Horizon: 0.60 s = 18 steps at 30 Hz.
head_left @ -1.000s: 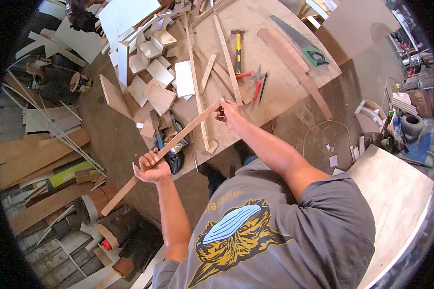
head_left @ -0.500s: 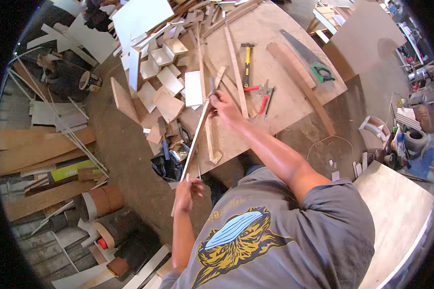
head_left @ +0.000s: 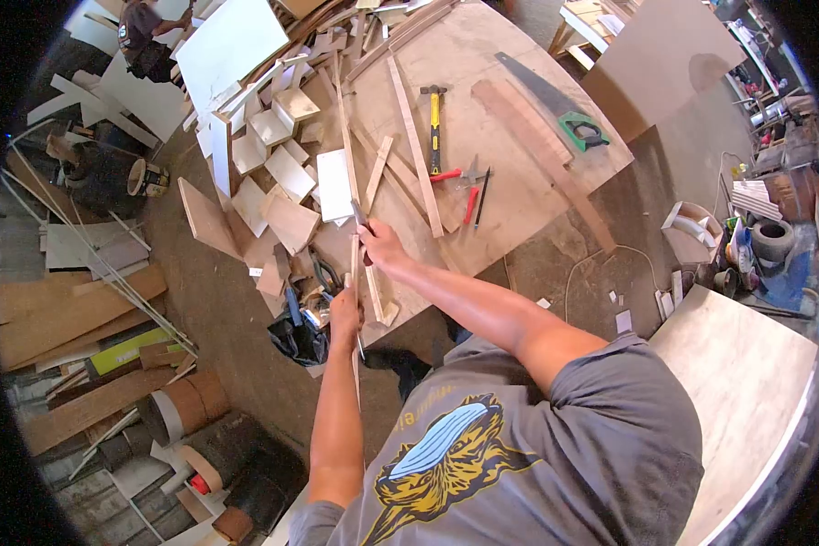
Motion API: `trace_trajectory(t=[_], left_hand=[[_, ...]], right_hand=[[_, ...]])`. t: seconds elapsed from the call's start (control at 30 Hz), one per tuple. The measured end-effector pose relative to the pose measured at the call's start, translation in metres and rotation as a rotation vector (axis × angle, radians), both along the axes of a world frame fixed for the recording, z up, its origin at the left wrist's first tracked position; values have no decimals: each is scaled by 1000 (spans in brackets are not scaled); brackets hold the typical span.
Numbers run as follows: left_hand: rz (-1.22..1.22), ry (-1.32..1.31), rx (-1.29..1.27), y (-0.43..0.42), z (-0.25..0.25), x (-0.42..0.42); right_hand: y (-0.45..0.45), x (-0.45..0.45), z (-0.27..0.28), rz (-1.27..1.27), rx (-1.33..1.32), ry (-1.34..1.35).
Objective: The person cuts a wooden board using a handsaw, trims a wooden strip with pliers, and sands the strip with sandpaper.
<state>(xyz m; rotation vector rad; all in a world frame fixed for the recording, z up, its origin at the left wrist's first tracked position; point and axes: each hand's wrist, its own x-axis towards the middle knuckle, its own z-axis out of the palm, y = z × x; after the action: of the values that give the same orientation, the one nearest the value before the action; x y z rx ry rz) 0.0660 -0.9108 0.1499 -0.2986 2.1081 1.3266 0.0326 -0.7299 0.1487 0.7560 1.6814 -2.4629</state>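
My left hand point(head_left: 345, 317) is closed around a thin wooden strip point(head_left: 355, 264) near the table's front edge. The strip runs toward my right hand, and its lower end passes down beside my forearm. My right hand point(head_left: 382, 246) is closed on a narrow dark-grey tool point(head_left: 358, 213), perhaps a blade, whose tip points away from me. Its handle is hidden by my fingers, and it sits at the strip's upper end; whether they touch I cannot tell. Close to my left hand are pliers point(head_left: 323, 271) and a black plastic bag point(head_left: 298, 340).
On the table point(head_left: 528, 214) lie a yellow-black hammer point(head_left: 435, 127), red-handled pliers point(head_left: 470, 191), a green-handled handsaw point(head_left: 555, 105), brown boards point(head_left: 541, 146) and long strips. Wood offcuts point(head_left: 287, 173) pile up at left. Another person point(head_left: 146, 41) is at far left.
My left hand has moved up the strip, nearer my right hand. The strip now stands more upright in view, and my right hand sits lower and further left. The camera view has shifted slightly.
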Motion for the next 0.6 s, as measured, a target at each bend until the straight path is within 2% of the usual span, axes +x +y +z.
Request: trace_trajectory(t=[0.03, 0.13, 0.23, 0.3, 0.37, 0.43, 0.53, 0.57, 0.6], left_hand=[[20, 52, 22, 3, 0, 1], [-37, 251, -5, -8, -34, -5], [-84, 344, -133, 2, -23, -9], [-102, 428, -163, 12, -12, -9], [-132, 466, -191, 19, -1, -9], [-164, 498, -209, 24, -2, -8], [-221, 515, -262, 37, 7, -10], [-234, 529, -265, 40, 7, -11], [-247, 540, -270, 43, 8, -12]], right_hand=[[0, 1, -11, -23, 116, -114], [7, -4, -90, 93, 733, -205], [38, 8, -77, 152, 868, -269], [73, 11, -24, -52, 822, -404], [103, 14, -48, -281, 1119, -482], [132, 18, -51, -341, 1090, -671], [157, 24, -73, -252, 1018, -785], [159, 23, -95, -262, 1104, -763], [165, 20, -92, -226, 1084, -768]])
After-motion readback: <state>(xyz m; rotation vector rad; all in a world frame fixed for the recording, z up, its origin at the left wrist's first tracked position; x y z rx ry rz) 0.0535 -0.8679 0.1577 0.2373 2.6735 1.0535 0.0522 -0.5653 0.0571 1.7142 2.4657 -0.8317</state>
